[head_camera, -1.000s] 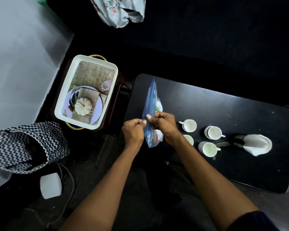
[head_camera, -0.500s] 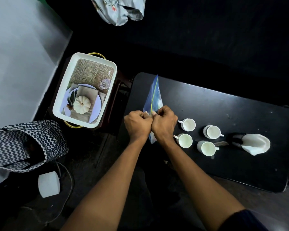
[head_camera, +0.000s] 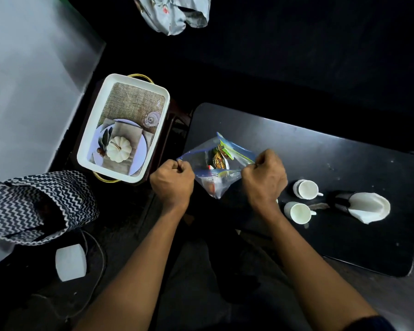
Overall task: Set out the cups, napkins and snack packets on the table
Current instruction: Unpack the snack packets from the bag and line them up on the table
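Observation:
A clear zip bag (head_camera: 213,163) with a blue seal hangs over the left end of the black table (head_camera: 320,158), its mouth pulled wide. Snack packets (head_camera: 219,157) show inside it. My left hand (head_camera: 172,181) pinches one side of the mouth and my right hand (head_camera: 264,179) pinches the other. Right of my right hand two white cups (head_camera: 305,189) (head_camera: 298,212) stand on the table; my right wrist hides anything behind it. Further right a dark holder with white napkins (head_camera: 366,206) lies on the table.
A white tray (head_camera: 91,137) with a plate-and-pumpkin picture rests on a stool left of the table. A zigzag-patterned bag (head_camera: 34,206) and a white block (head_camera: 70,262) with a cable sit on the floor at the left. A floral cloth (head_camera: 175,13) lies at the top.
The bag was held shut and edge-on with both fists together. My hands have moved apart, the mouth of the bag is pulled wide, and the packets inside now show.

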`<state>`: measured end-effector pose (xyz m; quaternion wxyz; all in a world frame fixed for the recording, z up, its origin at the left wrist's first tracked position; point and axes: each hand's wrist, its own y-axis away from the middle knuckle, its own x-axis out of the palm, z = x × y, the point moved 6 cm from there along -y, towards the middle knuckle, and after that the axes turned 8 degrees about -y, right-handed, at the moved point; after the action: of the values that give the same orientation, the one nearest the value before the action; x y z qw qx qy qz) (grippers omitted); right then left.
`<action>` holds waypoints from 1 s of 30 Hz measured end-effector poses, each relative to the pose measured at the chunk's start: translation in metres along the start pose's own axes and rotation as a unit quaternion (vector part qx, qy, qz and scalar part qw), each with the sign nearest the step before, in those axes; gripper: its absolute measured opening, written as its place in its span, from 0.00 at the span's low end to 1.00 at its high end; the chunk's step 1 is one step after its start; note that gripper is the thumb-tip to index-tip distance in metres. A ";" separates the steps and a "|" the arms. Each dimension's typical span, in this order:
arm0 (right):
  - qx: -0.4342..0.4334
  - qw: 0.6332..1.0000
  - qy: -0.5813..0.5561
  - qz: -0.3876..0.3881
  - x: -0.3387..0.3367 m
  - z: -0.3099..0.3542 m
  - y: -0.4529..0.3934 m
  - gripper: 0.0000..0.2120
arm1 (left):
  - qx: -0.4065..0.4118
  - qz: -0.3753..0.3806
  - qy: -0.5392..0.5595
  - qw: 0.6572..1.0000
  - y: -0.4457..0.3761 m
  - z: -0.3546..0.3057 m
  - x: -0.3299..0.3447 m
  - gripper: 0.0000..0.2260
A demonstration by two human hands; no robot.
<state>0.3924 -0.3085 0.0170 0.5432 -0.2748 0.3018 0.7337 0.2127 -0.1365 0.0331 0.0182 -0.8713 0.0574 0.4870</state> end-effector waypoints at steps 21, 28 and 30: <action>-0.207 0.977 0.030 0.045 0.008 0.057 0.005 0.11 | 0.124 0.133 0.049 0.982 0.017 -0.002 0.017 0.15; 0.069 0.901 0.119 0.412 0.097 0.021 0.005 0.31 | 0.148 0.162 0.082 0.972 0.046 -0.003 0.030 0.15; 0.091 0.877 0.139 0.451 0.111 0.009 0.004 0.25 | 0.136 0.186 0.105 0.968 0.050 0.007 0.034 0.16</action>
<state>0.3595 -0.2330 -0.0577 0.1281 -0.1576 0.5306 0.8229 0.2186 -0.1887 0.0020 0.0395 -0.8810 0.2853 0.3754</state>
